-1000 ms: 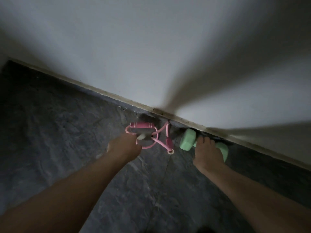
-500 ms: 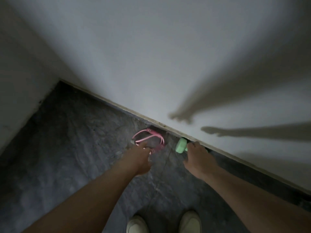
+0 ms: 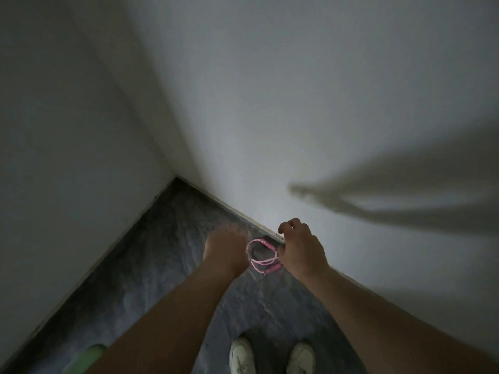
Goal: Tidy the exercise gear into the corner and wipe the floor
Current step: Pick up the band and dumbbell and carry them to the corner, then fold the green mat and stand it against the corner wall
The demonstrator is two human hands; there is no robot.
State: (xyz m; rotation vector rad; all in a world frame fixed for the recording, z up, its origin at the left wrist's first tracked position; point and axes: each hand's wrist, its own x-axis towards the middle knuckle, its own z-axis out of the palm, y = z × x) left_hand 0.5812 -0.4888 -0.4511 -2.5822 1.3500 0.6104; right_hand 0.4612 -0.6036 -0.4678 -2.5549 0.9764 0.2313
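Nearest to me: two pale shoes (image 3: 272,357) on the dark floor (image 3: 151,265), and a blurred green thing (image 3: 86,357) at the lower left edge, too smeared to name.

Farther out, both forearms reach toward the wall. Left hand (image 3: 225,252) is motion-blurred; I cannot tell whether its grip is wide or closed. Right hand (image 3: 303,251) hangs above the skirting (image 3: 259,228), fingers loosely curled and holding nothing I can see.

Between the two hands lies the pink resistance band (image 3: 263,256), down on the floor hard against the wall's foot, just beside both wrists and touched by neither as far as I can judge. It sits short of the corner (image 3: 176,179), which is farther off to the left.

Handling, my judgement: light, floppy tubing with stiffer padded handles. Loops will dangle and snag. Best taken by the handle sections, or bunched whole in one fist, then slid along the wall toward the corner.
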